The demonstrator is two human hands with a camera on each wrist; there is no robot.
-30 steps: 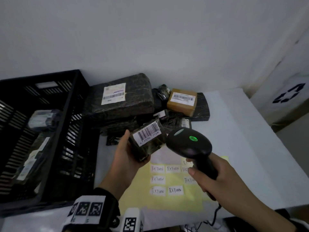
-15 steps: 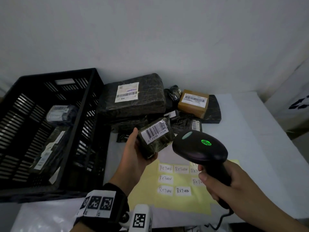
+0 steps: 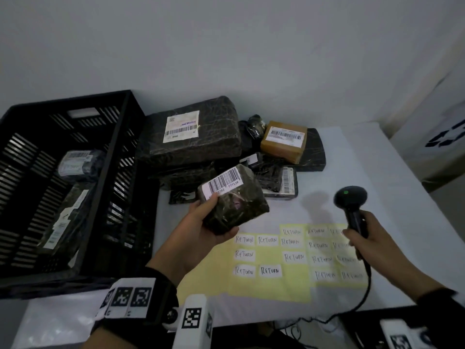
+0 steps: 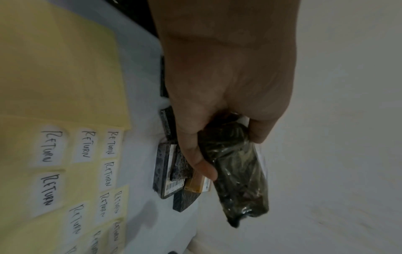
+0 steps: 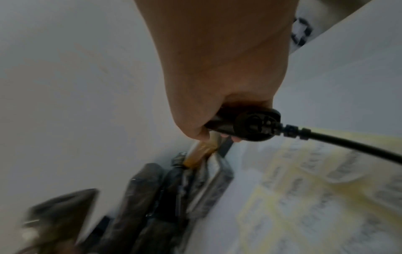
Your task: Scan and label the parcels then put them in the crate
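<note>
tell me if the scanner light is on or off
On: a small green light glows on top of the scanner head, which the right hand grips by the handle.

White stickers (image 3: 269, 270) on the yellow sheet (image 3: 246, 285), lying below the left hand (image 3: 201, 238) and beside the right hand (image 3: 364, 238), are each reading "RETURN" in handwriting. The barcode label (image 3: 222, 183) on the parcel (image 3: 234, 200) under the left thumb is showing "777120"; its other digits are illegible. Remaining parcel labels are unreadable.
</note>
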